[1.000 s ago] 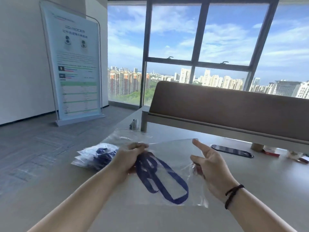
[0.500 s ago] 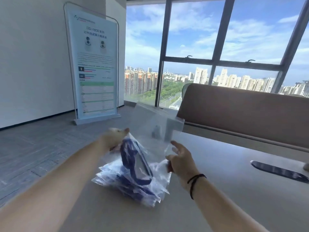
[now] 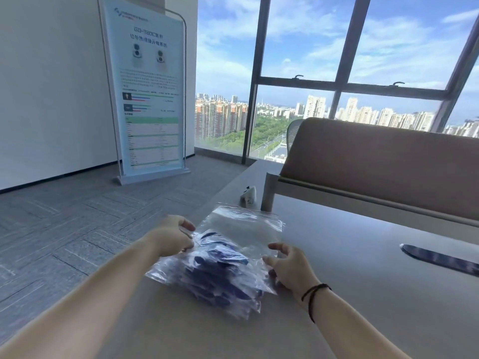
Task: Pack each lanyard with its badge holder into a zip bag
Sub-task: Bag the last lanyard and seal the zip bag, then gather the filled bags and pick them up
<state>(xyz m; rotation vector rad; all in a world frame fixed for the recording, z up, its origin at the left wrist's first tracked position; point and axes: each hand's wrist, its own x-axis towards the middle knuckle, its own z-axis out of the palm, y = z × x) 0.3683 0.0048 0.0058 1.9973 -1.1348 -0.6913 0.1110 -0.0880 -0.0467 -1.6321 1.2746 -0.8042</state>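
- On table [image 3: 363,294] near edge: top zip bag [image 3: 241,231] w/ blue lanyard [image 3: 220,251], atop pile of packed bags [image 3: 223,288].
- L hand [image 3: 171,238]: fingers pinch bag's left edge.
- R hand [image 3: 290,268]: fingers spread, at bag's right edge.

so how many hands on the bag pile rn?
2. Left hand at the left edge of the top zip bag, right hand at its right edge. The pile of packed bags lies on the table; grips partly hidden by plastic.
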